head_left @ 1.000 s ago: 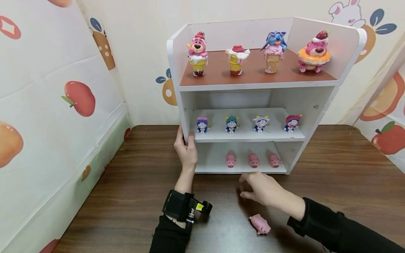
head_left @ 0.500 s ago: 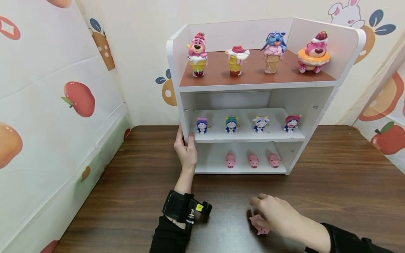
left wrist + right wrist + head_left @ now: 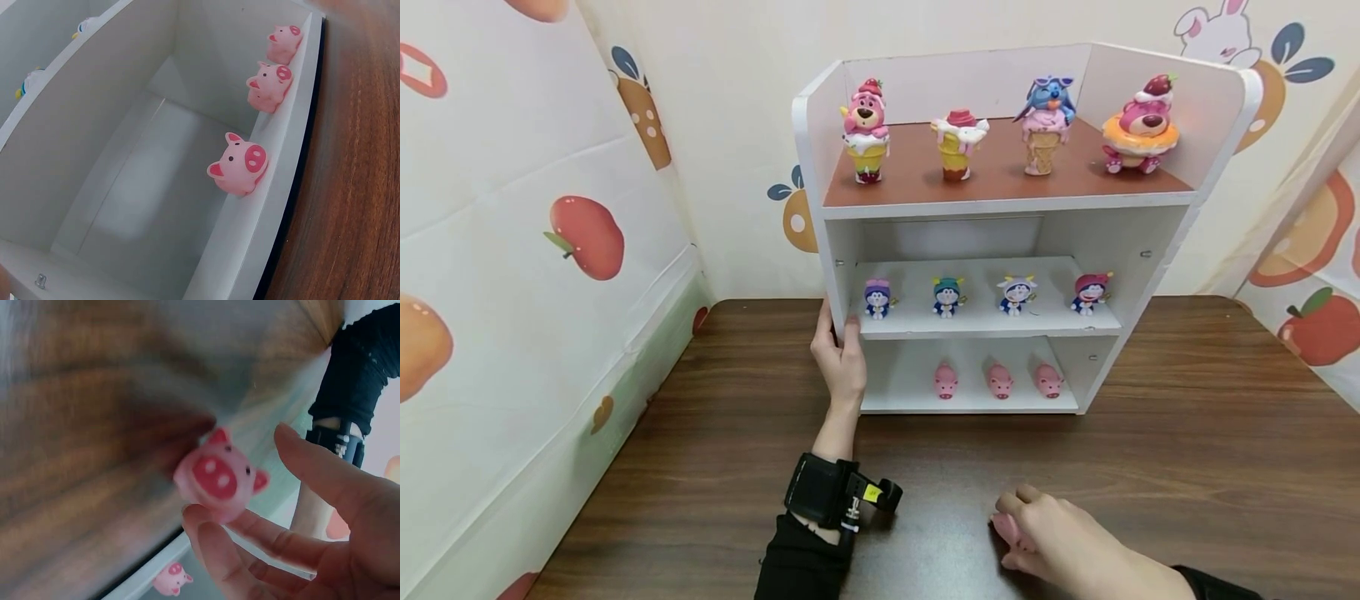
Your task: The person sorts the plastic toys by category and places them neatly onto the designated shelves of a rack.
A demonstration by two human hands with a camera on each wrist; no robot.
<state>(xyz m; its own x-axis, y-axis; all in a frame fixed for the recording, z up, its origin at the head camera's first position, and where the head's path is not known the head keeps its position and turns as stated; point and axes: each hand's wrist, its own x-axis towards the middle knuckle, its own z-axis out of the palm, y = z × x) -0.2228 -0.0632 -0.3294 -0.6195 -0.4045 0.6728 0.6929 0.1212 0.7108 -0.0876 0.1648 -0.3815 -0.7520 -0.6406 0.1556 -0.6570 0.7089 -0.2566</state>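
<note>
At the left side panel of a white display shelf (image 3: pixel 985 202), my left hand (image 3: pixel 841 362) grips the edge, thumb on the front and fingers along the outside. On the table before the shelf, my right hand (image 3: pixel 1067 537) has its fingers curled round a pink toy pig (image 3: pixel 215 478). In the right wrist view the fingertips touch the pig's side, while the thumb looks apart from it. From above, the hand partly hides this pig. Several matching pigs stand in a row on the bottom shelf, including a near pig (image 3: pixel 239 165) in the left wrist view.
Small blue-suited figurines (image 3: pixel 947 297) line the middle shelf board. Larger ice-cream-cone figurines (image 3: pixel 865 133) and a bear in an orange ring (image 3: pixel 1141 129) stand on the brown top board. Fruit-printed sheeting (image 3: pixel 497 250) rises beside the wooden table (image 3: pixel 737 375).
My right hand has moved back from the shelf's front edge to the pig on the table, and its fingers have curled round it. The left hand has stayed on the shelf.
</note>
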